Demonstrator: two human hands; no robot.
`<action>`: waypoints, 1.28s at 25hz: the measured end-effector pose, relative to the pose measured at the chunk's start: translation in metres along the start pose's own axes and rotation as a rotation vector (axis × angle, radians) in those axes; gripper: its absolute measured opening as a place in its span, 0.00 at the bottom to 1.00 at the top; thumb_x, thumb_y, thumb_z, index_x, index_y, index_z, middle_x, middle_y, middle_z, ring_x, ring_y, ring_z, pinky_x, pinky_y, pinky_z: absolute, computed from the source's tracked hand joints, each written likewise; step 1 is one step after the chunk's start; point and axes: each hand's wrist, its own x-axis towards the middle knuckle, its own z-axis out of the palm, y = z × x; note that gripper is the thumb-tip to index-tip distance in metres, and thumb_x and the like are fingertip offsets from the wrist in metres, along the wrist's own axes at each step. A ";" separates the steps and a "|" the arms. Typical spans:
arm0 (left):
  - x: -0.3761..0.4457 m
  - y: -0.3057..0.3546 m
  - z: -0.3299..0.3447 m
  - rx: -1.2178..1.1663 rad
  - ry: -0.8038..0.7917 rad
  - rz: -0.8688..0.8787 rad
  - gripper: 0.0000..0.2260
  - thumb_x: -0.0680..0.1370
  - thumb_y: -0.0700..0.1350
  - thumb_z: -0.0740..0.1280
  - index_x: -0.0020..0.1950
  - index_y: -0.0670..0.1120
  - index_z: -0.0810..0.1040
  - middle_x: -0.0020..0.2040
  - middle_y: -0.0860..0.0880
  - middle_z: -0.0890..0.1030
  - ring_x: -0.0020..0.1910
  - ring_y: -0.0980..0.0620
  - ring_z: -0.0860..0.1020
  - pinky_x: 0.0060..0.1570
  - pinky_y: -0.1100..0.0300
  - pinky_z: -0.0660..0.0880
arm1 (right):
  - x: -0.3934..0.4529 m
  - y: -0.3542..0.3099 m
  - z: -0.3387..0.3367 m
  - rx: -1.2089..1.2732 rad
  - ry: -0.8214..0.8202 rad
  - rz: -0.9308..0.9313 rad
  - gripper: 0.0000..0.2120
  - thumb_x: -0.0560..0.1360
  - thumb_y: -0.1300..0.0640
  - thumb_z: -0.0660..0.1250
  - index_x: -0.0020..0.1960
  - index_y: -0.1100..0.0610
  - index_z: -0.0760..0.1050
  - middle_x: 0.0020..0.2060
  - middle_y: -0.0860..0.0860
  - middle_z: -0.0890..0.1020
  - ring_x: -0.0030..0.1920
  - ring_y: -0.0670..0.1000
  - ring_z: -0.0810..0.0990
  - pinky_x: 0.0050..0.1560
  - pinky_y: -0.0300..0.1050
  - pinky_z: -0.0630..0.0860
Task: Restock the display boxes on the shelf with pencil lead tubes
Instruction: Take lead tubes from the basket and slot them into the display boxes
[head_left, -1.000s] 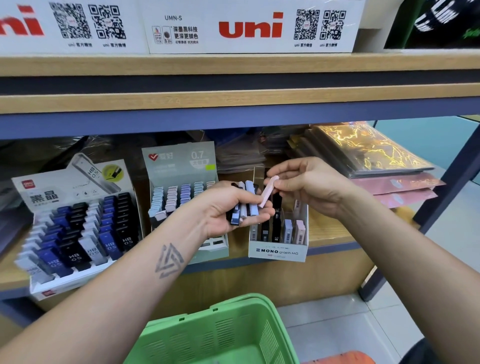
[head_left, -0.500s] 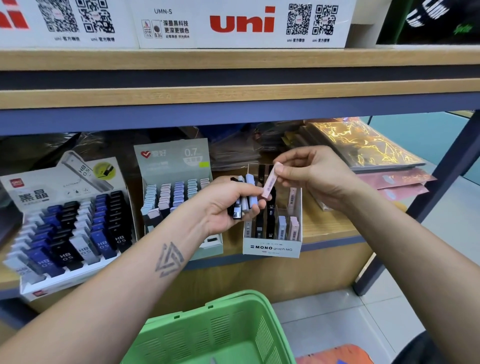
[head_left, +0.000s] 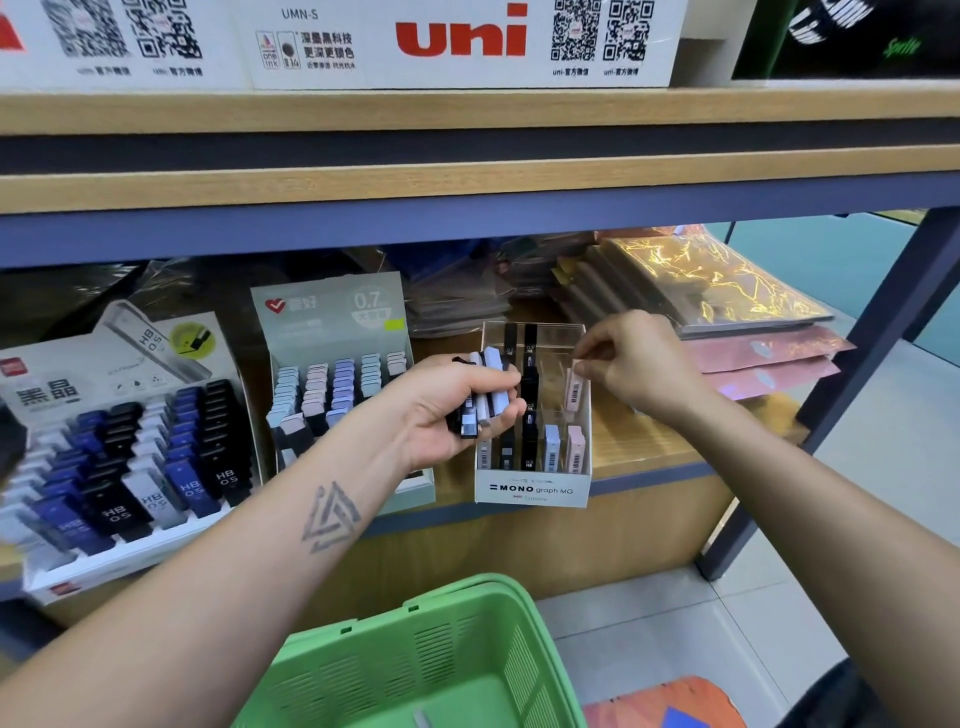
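right hand (head_left: 636, 364): pinching a pink lead tube (head_left: 574, 388), lowering it into the MONO box (head_left: 532, 491)'s right row
left hand (head_left: 457, 410): clutching spare tubes (head_left: 485, 400)
handling: looking light, stiff, slick; pinching the top end

The scene is bright and evenly lit, soft light falling from above and in front. The recess under the upper shelf board (head_left: 467, 187) is dim, its back wrapped goods lost in shadow. Glare streaks the gold-veined plastic sleeves (head_left: 711, 280) at right and the clear rear wall of the MONO box (head_left: 532, 491). Wide-angle distortion bows the shelf edges and stretches both forearms toward the lower corners. Print on the uni cartons (head_left: 462, 36) smears slightly at far left; the green basket (head_left: 415, 660) looks soft.
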 end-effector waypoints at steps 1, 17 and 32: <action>0.000 0.000 -0.001 -0.002 -0.002 -0.001 0.05 0.76 0.34 0.71 0.51 0.38 0.78 0.37 0.42 0.80 0.36 0.48 0.82 0.29 0.61 0.79 | 0.000 0.001 0.002 -0.024 0.001 -0.011 0.05 0.73 0.57 0.77 0.49 0.54 0.86 0.45 0.50 0.86 0.46 0.50 0.82 0.51 0.51 0.81; -0.008 -0.007 0.004 -0.003 -0.093 -0.053 0.08 0.79 0.32 0.66 0.57 0.34 0.77 0.44 0.35 0.81 0.31 0.48 0.83 0.24 0.64 0.76 | -0.010 -0.042 -0.005 0.621 -0.239 0.092 0.05 0.77 0.55 0.73 0.52 0.53 0.85 0.44 0.51 0.87 0.42 0.46 0.82 0.44 0.40 0.79; -0.003 -0.006 -0.002 0.109 -0.067 0.029 0.14 0.79 0.33 0.67 0.64 0.30 0.74 0.40 0.39 0.82 0.28 0.52 0.79 0.22 0.68 0.71 | 0.002 -0.006 0.003 -0.267 -0.035 -0.026 0.07 0.76 0.55 0.72 0.54 0.52 0.85 0.52 0.52 0.85 0.52 0.57 0.82 0.51 0.53 0.81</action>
